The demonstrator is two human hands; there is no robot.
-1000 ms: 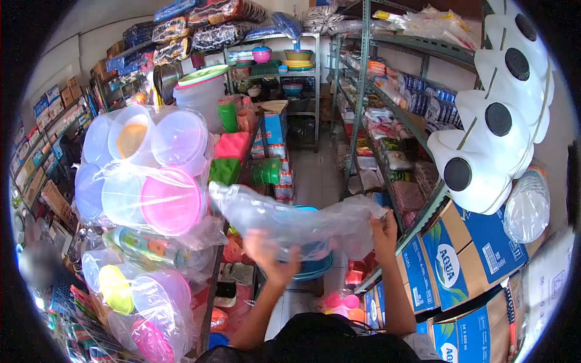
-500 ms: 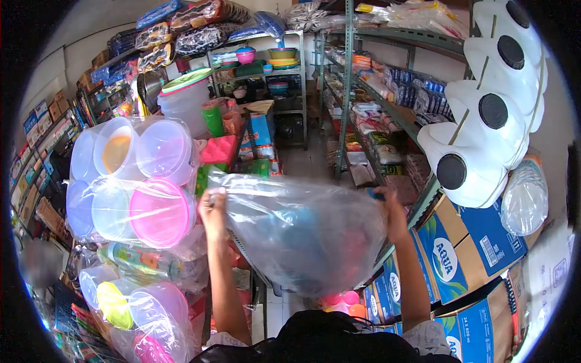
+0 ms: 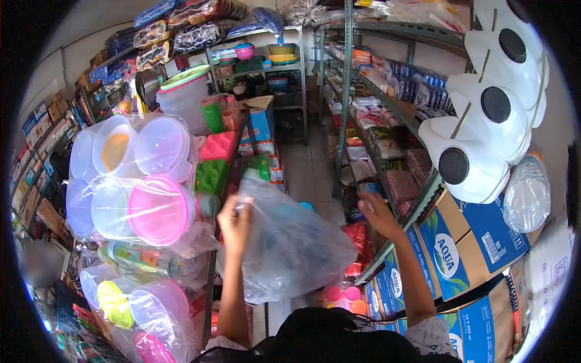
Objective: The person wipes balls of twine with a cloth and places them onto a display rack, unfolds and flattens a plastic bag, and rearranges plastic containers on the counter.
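Holding tight, the left hand (image 3: 235, 225) has its grip pinched on the top edge of a big clear plastic bag (image 3: 289, 248). That bag hangs down in the middle of the frame, and something blue shows through it. Over to the right, the right hand (image 3: 378, 213) is up by the metal shelf (image 3: 417, 209) with its grip loose and fingers half open, holding nothing that I can see. Low on the right sit blue water boxes (image 3: 451, 254). At the left hang plastic tubs with pink lids (image 3: 145, 206), all wrapped in clear film. White jugs with black caps (image 3: 484, 133) hang at the upper right. Far back, a rack holds colorful bowls (image 3: 278, 54).
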